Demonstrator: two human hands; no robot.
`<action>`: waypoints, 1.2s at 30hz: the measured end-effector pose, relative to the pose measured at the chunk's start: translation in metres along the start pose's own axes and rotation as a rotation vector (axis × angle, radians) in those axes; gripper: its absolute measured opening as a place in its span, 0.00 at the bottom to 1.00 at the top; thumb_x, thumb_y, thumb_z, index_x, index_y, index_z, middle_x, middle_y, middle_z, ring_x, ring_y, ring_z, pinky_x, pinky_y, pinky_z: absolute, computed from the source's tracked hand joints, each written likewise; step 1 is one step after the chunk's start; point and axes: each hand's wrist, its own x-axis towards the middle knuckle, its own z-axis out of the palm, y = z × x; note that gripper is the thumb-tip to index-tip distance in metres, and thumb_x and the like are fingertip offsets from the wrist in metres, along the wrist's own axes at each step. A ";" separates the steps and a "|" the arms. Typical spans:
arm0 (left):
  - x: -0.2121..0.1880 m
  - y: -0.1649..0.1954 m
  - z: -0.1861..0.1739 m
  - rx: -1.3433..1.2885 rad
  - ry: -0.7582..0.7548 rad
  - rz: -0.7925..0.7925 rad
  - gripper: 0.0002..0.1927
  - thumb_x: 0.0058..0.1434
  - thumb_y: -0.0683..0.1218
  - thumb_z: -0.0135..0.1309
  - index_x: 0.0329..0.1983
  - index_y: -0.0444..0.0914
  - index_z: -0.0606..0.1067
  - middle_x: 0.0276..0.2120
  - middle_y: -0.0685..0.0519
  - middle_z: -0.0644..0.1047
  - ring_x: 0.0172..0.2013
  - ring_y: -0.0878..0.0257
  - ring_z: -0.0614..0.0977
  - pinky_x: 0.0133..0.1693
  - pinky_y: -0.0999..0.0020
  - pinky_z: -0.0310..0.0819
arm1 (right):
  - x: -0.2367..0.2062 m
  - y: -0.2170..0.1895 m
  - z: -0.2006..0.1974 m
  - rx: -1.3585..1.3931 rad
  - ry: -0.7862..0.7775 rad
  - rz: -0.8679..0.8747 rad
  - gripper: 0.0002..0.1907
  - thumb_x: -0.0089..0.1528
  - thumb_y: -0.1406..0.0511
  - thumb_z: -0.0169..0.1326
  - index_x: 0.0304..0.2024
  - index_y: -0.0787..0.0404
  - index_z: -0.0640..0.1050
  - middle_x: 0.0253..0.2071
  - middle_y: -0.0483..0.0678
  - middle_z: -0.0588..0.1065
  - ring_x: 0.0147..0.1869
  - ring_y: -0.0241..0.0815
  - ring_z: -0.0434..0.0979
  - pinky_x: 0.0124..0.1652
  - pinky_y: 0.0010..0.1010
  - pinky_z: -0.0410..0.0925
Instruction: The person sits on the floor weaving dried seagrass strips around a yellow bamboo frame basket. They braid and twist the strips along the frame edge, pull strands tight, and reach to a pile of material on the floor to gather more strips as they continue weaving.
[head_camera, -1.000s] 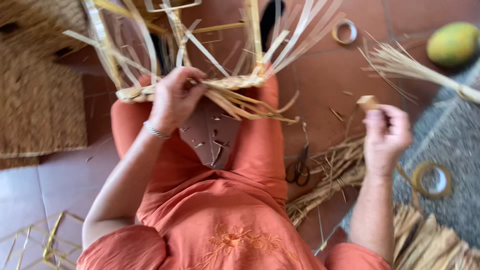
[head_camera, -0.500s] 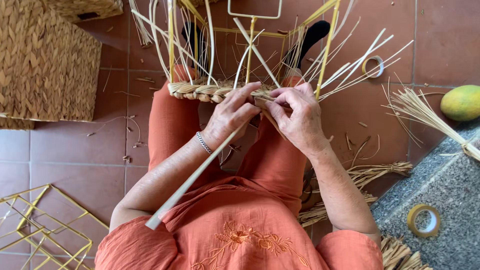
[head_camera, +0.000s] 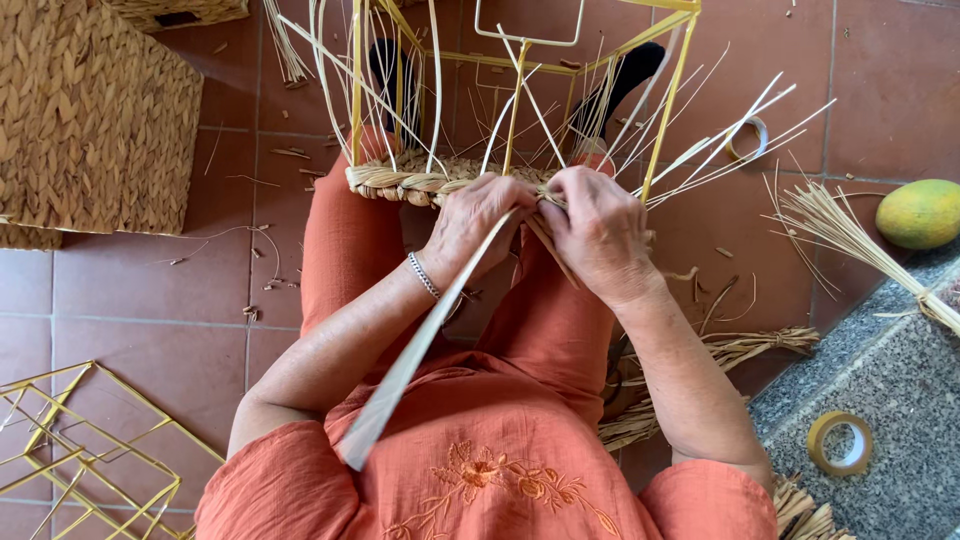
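Head camera looks steeply down, close over the lap (single view).

A home basket-weaving spot on a terracotta tile floor (head_camera: 150, 300): woven basket (head_camera: 95, 115) upper left, spare yellow wire frames (head_camera: 80, 450) lower left (straw bundles (head_camera: 830, 225) at right).

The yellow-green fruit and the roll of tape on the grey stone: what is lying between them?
In the head view, a tied bundle of straw slants across the floor between the fruit and the tape roll, its bound end reaching onto the grey stone.
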 end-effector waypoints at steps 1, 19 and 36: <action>0.003 -0.001 0.003 0.007 0.012 -0.044 0.09 0.64 0.38 0.58 0.43 0.38 0.70 0.39 0.49 0.78 0.39 0.50 0.81 0.40 0.56 0.76 | -0.003 0.000 -0.002 0.098 -0.013 0.073 0.13 0.60 0.69 0.67 0.40 0.68 0.75 0.33 0.51 0.78 0.37 0.44 0.81 0.34 0.35 0.73; 0.019 -0.020 0.030 0.181 -0.138 -0.183 0.42 0.61 0.39 0.58 0.74 0.35 0.51 0.28 0.44 0.77 0.31 0.47 0.81 0.34 0.49 0.74 | -0.042 0.017 -0.004 -0.120 0.171 0.129 0.09 0.65 0.66 0.66 0.45 0.65 0.82 0.40 0.50 0.79 0.44 0.44 0.78 0.41 0.34 0.73; 0.032 -0.005 0.015 0.077 -0.118 -0.128 0.21 0.62 0.37 0.55 0.56 0.40 0.66 0.39 0.45 0.78 0.36 0.44 0.82 0.37 0.50 0.76 | -0.018 0.035 0.001 -0.264 -0.036 0.219 0.05 0.57 0.73 0.66 0.35 0.64 0.83 0.33 0.50 0.74 0.33 0.43 0.79 0.34 0.35 0.75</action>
